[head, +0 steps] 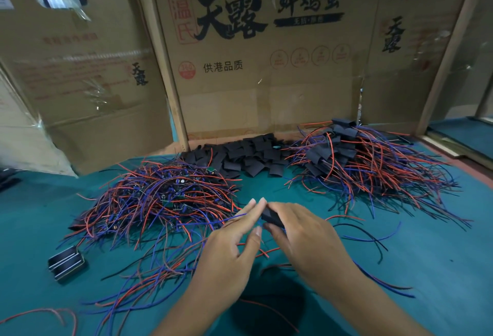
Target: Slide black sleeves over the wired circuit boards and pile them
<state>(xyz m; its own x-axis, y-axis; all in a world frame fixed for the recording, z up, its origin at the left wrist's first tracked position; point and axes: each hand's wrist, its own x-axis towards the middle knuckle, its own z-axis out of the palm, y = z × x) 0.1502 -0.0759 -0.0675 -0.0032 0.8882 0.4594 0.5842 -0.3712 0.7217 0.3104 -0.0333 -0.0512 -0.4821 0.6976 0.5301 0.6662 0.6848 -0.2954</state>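
Green mat (400, 269) on the bench, flattened cardboard boxes (266, 68) standing as a back wall. Right hand (306, 231) pinches a black sleeve (272, 217) between thumb and fingers at mid-table. Left hand (234, 239) just beside it, fingertips extended toward the sleeve mouth, touching thin wires; whether it actually pinches them, cannot tell. Unsleeved wired boards (160, 197) heaped left, red and blue leads splayed. Loose empty sleeves (248, 155) piled at the back centre. Sleeved boards (344, 154) stacked right. Small black clip-like part (66, 262) near the left edge
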